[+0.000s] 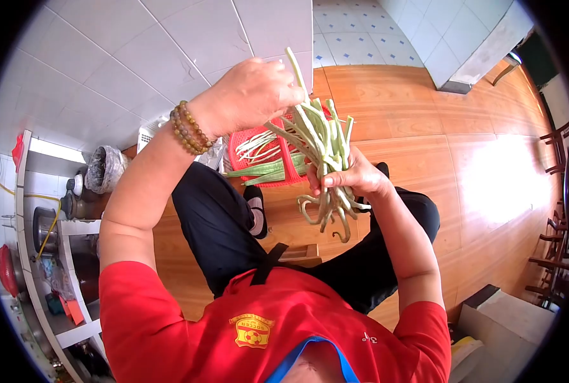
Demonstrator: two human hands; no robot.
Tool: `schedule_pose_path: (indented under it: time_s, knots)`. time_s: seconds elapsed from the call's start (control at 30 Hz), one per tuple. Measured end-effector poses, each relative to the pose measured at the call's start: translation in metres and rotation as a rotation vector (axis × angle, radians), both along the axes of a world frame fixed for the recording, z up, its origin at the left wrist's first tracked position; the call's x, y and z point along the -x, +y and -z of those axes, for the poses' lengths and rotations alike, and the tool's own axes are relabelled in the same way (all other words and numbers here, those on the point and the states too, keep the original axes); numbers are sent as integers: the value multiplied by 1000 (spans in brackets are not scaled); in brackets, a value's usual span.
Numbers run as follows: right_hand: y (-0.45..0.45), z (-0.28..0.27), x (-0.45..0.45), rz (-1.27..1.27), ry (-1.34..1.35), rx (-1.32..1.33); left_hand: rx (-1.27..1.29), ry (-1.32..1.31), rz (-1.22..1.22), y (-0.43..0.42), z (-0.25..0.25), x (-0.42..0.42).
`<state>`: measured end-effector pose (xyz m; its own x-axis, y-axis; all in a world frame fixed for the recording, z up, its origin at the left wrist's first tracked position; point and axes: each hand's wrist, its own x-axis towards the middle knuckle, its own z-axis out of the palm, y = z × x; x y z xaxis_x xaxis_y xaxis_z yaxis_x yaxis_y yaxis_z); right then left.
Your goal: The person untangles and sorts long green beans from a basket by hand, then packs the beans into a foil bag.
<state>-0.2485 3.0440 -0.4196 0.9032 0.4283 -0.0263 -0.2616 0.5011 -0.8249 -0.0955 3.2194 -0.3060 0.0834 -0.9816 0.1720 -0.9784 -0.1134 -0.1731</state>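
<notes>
A bunch of pale green long beans is held upright in front of me, its curled ends hanging below my grip. My right hand is wrapped round the bunch, thumb across the front. Above and to the left, my left hand, with a bead bracelet at the wrist, has its fingers closed against one bean that sticks up from the rest. Beneath the hands a red plastic basket stands on the floor. It contains thin pale beans and long, green, ridged vegetables.
Left of the basket is a white plastic container, partly hidden by my arm. A bin with a clear liner stands by the tiled wall. Shelving with pots lines the left side. Dark wooden chairs stand far right, and a white box lower right.
</notes>
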Motion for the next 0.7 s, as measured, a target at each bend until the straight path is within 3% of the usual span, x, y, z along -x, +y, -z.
schedule_pose_path:
  time_s: [0.1,0.17,0.2,0.27,0.33,0.4,0.47,0.7]
  knots:
    - [-5,6,2,35,-21,14,15,118,-44,3,0,-3]
    - [-12,1,6,81,0,30,-24,813,-77,16,-9,-23]
    - [-14,-3,6,86,-42,3,-20,800,-94,23,-17,-27]
    - [-22,1,5,83,-75,12,-200,1311,-285,37,-32,-33]
    - [-25,4,6,116,-36,53,-123,1396,-236,47,-30,-33]
    - [-26,4,7,128,-52,85,2,1691,-212,49,-30,-29]
    - [-28,2,8,116,-66,158,50,1712,-213,52,-27,-28]
    - [-27,2,6,168,-54,273,-184,1688,-352,57,-36,-24]
